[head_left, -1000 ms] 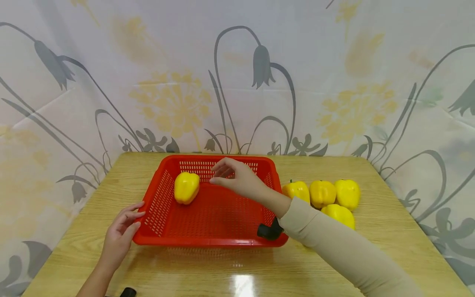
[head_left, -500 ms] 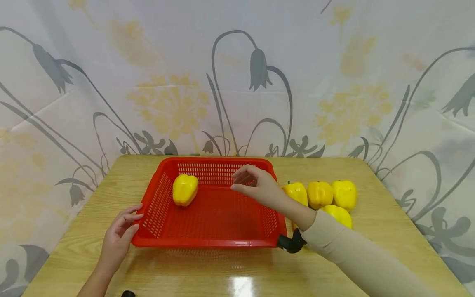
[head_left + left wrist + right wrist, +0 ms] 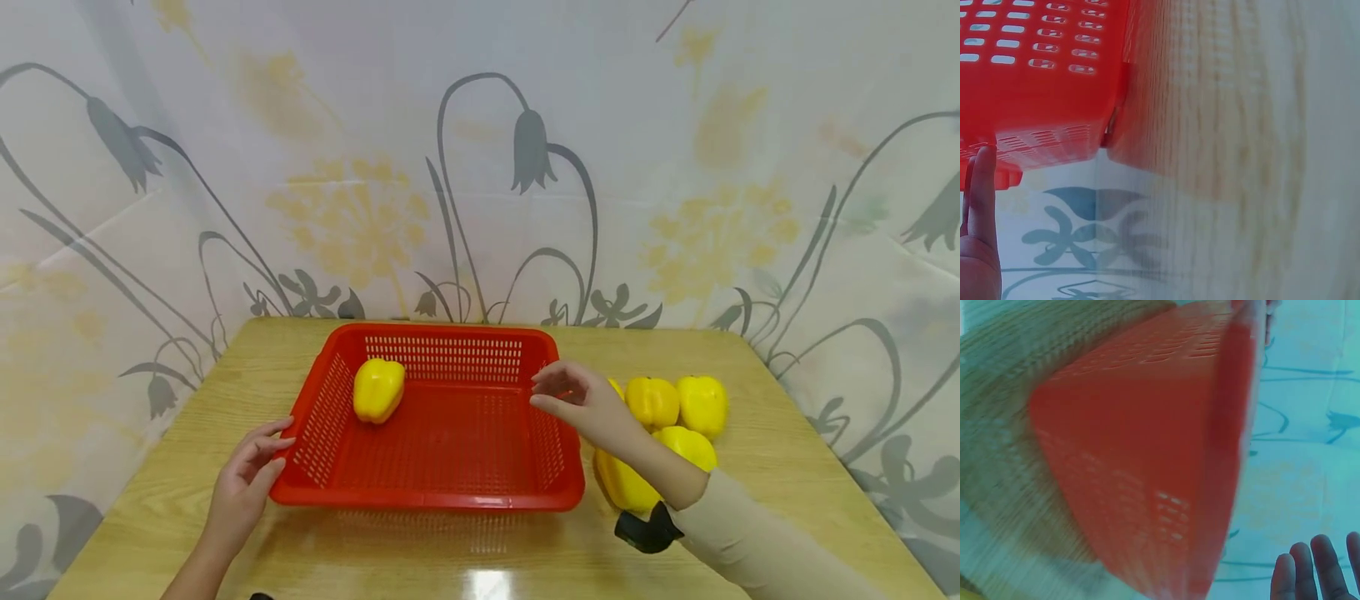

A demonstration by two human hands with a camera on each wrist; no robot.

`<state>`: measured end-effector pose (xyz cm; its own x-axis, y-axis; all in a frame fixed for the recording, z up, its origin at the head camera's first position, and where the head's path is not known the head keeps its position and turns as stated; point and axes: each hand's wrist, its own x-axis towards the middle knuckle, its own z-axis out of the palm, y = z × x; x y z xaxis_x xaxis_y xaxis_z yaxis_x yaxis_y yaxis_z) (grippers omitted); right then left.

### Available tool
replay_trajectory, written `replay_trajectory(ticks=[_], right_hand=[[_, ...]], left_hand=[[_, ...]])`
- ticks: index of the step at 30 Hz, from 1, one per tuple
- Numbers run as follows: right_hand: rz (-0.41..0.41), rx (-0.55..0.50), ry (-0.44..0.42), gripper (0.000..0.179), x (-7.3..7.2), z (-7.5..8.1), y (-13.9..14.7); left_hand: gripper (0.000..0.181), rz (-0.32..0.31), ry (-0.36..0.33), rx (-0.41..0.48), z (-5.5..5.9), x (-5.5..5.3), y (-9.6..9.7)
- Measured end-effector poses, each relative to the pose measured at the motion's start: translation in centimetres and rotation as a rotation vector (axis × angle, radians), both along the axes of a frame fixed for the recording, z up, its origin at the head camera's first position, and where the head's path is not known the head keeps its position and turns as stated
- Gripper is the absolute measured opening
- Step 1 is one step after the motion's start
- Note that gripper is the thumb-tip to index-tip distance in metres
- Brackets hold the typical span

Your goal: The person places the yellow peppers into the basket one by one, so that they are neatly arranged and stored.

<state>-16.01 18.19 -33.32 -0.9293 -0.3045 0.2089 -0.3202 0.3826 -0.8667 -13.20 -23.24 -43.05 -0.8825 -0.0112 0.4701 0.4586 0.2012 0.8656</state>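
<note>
A red plastic basket (image 3: 442, 500) with slotted walls sits on the table. Inside, near its left wall, lies one yellow bell pepper (image 3: 378, 390). My left hand (image 3: 242, 487) touches the basket's left rim with its fingertips; the left wrist view shows a straight finger (image 3: 984, 194) against the red plastic. Over the basket's right rim hovers my right hand (image 3: 592, 408), fingers loosely bent and holding nothing. Its fingertips (image 3: 1321, 556) also appear in the right wrist view. To the right, several more yellow bell peppers (image 3: 652, 404) lie close together, partly hidden by my hand and forearm.
The wooden table (image 3: 405, 558) ends at a floral-patterned curtain (image 3: 480, 167) behind the basket. A black wrist-camera piece (image 3: 647, 531) sticks out from my right sleeve, close to the front bell pepper (image 3: 628, 483).
My right hand has moved right, from above the middle of the basket to over its right rim, with nothing in it. The left hand stays at the left rim; the pepper inside lies still.
</note>
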Motion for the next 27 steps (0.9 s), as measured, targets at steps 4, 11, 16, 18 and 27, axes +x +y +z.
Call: replay_trajectory(ticks=[4,11,16,18,27], right_hand=[[-0.027,-0.023,-0.014,0.026,0.5,-0.7,1.2],[-0.113,0.009,-0.027,0.031,1.6,-1.5,3.4],[-0.174,0.044,-0.001,0.026,2.0,-2.2,4.6],[-0.192,0.05,-0.004,0.025,2.2,-2.5,5.1],[-0.253,0.062,0.02,0.025,2.6,-3.7,7.0]], left_hand=[[0.015,-0.005,0.018,0.015,-0.1,0.2,-0.1],[0.017,-0.027,0.006,0.049,-0.2,0.4,-0.1],[0.018,-0.022,0.018,0.037,-0.3,0.3,0.1],[0.018,-0.027,0.03,0.043,-0.3,0.2,0.1],[0.018,-0.062,0.07,0.074,-0.4,0.0,0.0]])
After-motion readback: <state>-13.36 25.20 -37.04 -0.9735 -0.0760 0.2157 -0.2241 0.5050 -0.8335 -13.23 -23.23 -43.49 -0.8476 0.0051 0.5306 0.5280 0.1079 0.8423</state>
